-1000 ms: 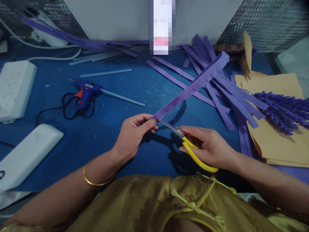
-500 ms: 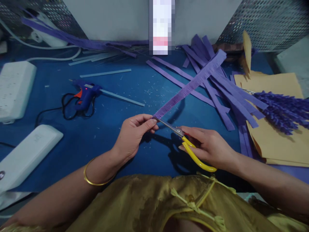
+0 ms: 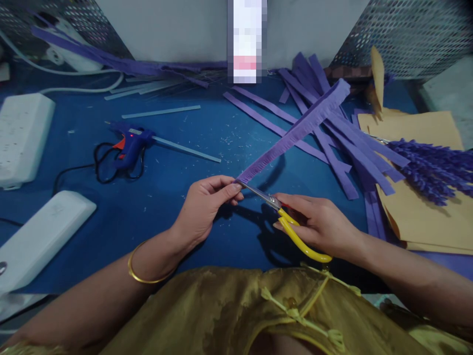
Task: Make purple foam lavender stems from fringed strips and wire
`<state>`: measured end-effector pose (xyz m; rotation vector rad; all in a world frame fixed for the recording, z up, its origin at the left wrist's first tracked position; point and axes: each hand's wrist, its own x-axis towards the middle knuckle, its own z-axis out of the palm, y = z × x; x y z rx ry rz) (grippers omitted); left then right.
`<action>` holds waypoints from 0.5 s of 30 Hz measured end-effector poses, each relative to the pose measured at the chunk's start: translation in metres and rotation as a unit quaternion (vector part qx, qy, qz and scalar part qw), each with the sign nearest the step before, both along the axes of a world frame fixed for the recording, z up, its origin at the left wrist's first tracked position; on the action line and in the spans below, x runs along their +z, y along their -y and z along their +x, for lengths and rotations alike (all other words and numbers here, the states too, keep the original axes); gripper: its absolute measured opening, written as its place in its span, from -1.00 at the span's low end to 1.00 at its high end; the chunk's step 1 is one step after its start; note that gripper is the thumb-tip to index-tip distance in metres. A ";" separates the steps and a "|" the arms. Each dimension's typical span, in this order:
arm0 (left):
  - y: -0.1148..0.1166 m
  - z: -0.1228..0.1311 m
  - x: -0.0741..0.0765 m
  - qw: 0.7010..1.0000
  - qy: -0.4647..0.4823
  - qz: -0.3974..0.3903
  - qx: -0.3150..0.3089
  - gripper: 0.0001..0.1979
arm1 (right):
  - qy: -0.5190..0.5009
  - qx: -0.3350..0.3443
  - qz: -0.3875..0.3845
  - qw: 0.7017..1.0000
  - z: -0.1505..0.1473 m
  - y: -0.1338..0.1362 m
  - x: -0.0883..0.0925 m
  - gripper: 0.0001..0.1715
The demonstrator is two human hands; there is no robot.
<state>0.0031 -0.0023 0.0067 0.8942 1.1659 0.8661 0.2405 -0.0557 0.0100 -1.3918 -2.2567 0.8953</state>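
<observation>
While my left hand (image 3: 201, 209) pinches the near end of the fringed purple strip (image 3: 295, 132) between thumb and forefinger, the strip slants up and away from me over the table (image 3: 177, 197). Its far end hangs in the air above the pile of plain strips (image 3: 334, 153). My right hand (image 3: 320, 227) is closed through the yellow handles of the scissors (image 3: 293, 235). The blades lie nearly shut, with their tips at the strip's end, just beside my left fingers (image 3: 227, 191).

That closeness is the main risk as I see it: a snip taken a little too far along would catch my fingertip instead of paper. The strip is held at one end only, so it can sag or twist. A blade meeting it askew could cut through the uncut edge and sever the piece, or leave uneven fringe. My pinch covers very little paper, so a tug from the blades might pull it free.

The glue gun (image 3: 129, 145) shows a red light, but it lies well apart to my left, so I judge it no hazard to these hands.
</observation>
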 end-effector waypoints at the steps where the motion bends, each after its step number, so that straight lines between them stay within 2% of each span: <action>1: 0.000 0.000 0.000 1.000 0.000 -0.001 0.000 -0.89 | -0.002 -0.001 0.000 1.000 0.000 0.000 0.000 -0.53; 15: 0.000 -0.001 0.000 1.000 0.015 -0.004 0.002 -0.89 | -0.027 -0.007 -0.003 1.000 0.001 -0.001 0.001 -0.52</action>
